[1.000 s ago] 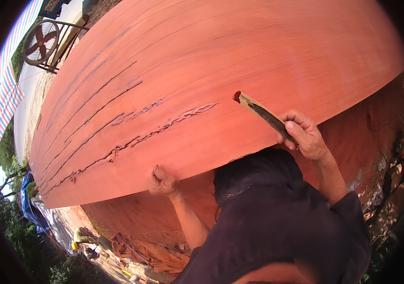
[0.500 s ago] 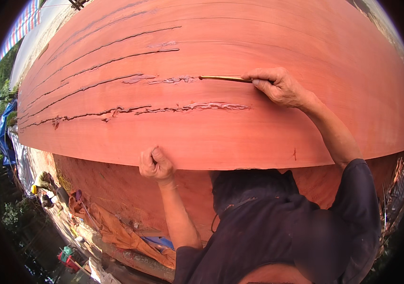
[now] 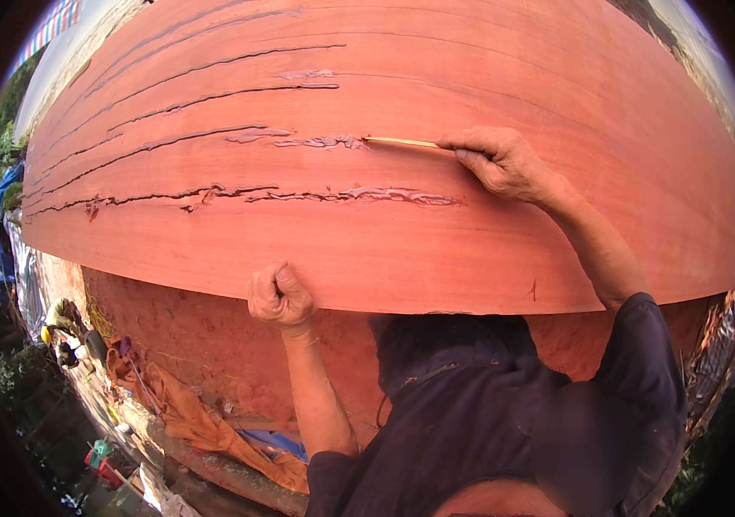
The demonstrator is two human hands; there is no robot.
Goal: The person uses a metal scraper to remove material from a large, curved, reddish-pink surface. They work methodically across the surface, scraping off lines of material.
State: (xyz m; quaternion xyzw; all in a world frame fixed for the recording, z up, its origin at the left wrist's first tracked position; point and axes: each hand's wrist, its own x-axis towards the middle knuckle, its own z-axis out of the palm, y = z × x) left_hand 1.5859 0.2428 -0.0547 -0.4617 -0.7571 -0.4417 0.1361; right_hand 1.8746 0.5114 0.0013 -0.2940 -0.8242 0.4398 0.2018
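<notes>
A broad reddish timber slab (image 3: 436,250) with a curved look fills the upper view, with long dark cracks along its left half. My right hand (image 3: 497,164) pinches a thin, pale stick-like tool (image 3: 403,141). The tool's dark tip touches the right end of a strip of glossy reddish-brown paste (image 3: 324,141) smeared along one crack. Nearer to me, a second paste-filled crack (image 3: 397,196) runs below the tool. My left hand (image 3: 281,295) is closed in a fist at the slab's near edge, thumb uppermost. Whatever its curled fingers may hold is hidden.
Reddish ground (image 3: 212,327) lies below the slab's near edge. At the lower left are an orange-brown cloth (image 3: 186,418), a blue sheet (image 3: 272,443) and a red container (image 3: 110,470). What looks like a crouching person (image 3: 64,323) is at far left.
The tool's flat pale side now shows more, and its tip stays at the end of the paste strip. My left fist keeps its place at the edge. The whole view has shifted slightly.
</notes>
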